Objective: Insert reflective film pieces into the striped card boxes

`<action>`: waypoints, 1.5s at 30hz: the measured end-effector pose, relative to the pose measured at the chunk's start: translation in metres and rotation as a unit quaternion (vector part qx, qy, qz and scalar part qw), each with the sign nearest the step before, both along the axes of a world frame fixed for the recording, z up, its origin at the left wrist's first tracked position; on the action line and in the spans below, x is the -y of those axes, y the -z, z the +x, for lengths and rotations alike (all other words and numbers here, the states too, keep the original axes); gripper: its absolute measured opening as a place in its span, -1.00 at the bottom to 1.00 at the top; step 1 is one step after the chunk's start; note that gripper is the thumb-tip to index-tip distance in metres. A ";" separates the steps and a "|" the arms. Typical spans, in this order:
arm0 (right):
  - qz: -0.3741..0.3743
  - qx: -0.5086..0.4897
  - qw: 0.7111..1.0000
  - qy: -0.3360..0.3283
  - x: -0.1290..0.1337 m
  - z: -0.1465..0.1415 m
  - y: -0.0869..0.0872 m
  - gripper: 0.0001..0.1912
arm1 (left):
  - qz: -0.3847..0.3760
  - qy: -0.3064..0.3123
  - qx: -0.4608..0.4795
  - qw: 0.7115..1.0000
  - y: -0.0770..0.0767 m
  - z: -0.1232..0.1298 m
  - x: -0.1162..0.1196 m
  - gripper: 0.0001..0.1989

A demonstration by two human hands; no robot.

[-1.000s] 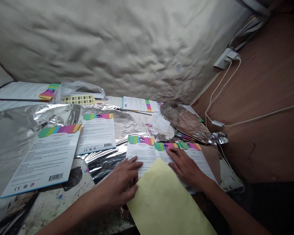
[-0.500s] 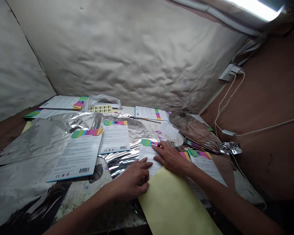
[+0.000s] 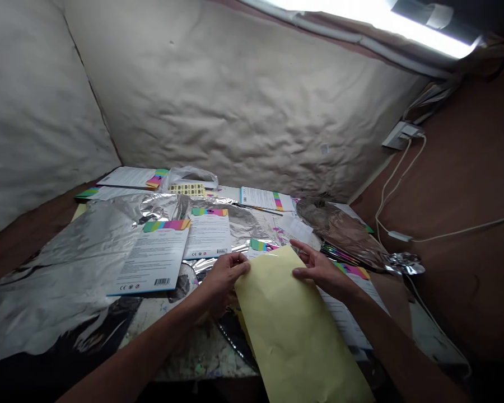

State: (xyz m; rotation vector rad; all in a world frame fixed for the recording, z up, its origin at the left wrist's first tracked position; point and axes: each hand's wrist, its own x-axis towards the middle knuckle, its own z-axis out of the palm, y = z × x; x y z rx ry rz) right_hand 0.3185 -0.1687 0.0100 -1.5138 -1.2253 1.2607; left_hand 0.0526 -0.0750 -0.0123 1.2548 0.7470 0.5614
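From the head view, looking down at a paint-stained worktop (image 3: 185,352).

Between the two hands, a long pale yellow paper sheet (image 3: 292,324), tilted, with its low end reaching past the front of the worktop. At its left edge, the left hand (image 3: 222,282), fingers closed in a pinch on the paper. At its right edge, the right hand (image 3: 321,271), wide open with fingers spread, just touching the paper and not gripping it.

Partly under the top of the yellow sheet, a white printed card (image 3: 258,250) with a rainbow strip. Beside the right hand, one more rainbow card (image 3: 346,313). Left of the hands, two more rainbow cards (image 3: 153,260) on a crinkly silver foil sheet (image 3: 67,268).

Farther back, a clear plastic bag (image 3: 189,176) beside a sheet of small yellow and black stickers (image 3: 187,190). Toward the right, a crumpled brown foil piece (image 3: 340,232) with a twisted silver end.

Behind it all, a wrinkly cream wall lining (image 3: 235,112). On the right, a brown board (image 3: 457,168) with a white socket (image 3: 399,135) and a white cable (image 3: 397,224). Up top, a bright tube light (image 3: 437,28).
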 end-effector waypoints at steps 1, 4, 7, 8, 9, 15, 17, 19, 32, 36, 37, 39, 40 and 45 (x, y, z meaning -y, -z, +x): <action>-0.008 -0.034 0.999 -0.007 -0.001 -0.002 -0.002 0.05 | -0.025 0.007 -0.008 1.000 -0.001 0.000 -0.001 -0.70; -0.027 -0.060 0.997 -0.050 -0.009 -0.006 -0.010 0.05 | -0.031 0.023 -0.018 0.999 -0.001 -0.002 -0.002 -0.67; -0.022 0.004 0.995 -0.093 -0.021 -0.005 -0.018 0.00 | 0.001 -0.001 -0.012 1.000 0.004 -0.002 -0.005 -0.71; -0.012 0.034 0.994 -0.102 -0.026 -0.005 -0.020 -0.03 | -0.003 -0.006 -0.016 1.000 0.007 -0.002 -0.005 -0.71; 0.003 0.068 0.992 -0.107 -0.031 -0.004 -0.022 -0.06 | -0.014 -0.008 -0.018 1.000 0.010 -0.002 -0.006 -0.70; 0.230 0.392 0.891 0.013 -0.047 -0.022 -0.035 -0.38 | -0.121 -0.014 0.032 0.992 0.015 0.002 0.000 -0.66; 0.297 0.434 0.850 0.031 -0.041 -0.042 -0.036 -0.68 | -0.132 -0.034 0.055 0.989 0.011 0.003 0.003 -0.65; 0.302 0.405 0.863 -0.009 -0.032 -0.063 -0.033 -0.84 | -0.122 -0.047 0.067 0.989 0.007 0.004 0.005 -0.66; 0.245 0.322 0.913 -0.049 -0.023 -0.093 -0.020 -0.84 | -0.086 -0.100 0.053 0.990 -0.011 0.004 0.009 -0.64; 0.248 0.346 0.903 -0.049 -0.020 -0.100 -0.023 -0.86 | -0.063 -0.084 0.044 0.993 -0.014 0.003 0.010 -0.66; 0.248 0.351 0.902 -0.047 -0.020 -0.101 -0.023 -0.87 | -0.058 -0.084 0.043 0.994 -0.014 0.002 0.010 -0.66; 0.242 0.355 0.902 -0.041 -0.022 -0.103 -0.024 -0.89 | -0.052 -0.086 0.041 0.994 -0.015 0.002 0.011 -0.66; 0.236 0.355 0.904 -0.039 -0.023 -0.103 -0.024 -0.91 | -0.052 -0.085 0.042 0.994 -0.015 0.001 0.011 -0.66; 0.213 0.356 0.910 -0.021 -0.026 -0.100 -0.028 -0.90 | -0.047 -0.058 0.054 0.996 -0.007 0.001 0.010 -0.66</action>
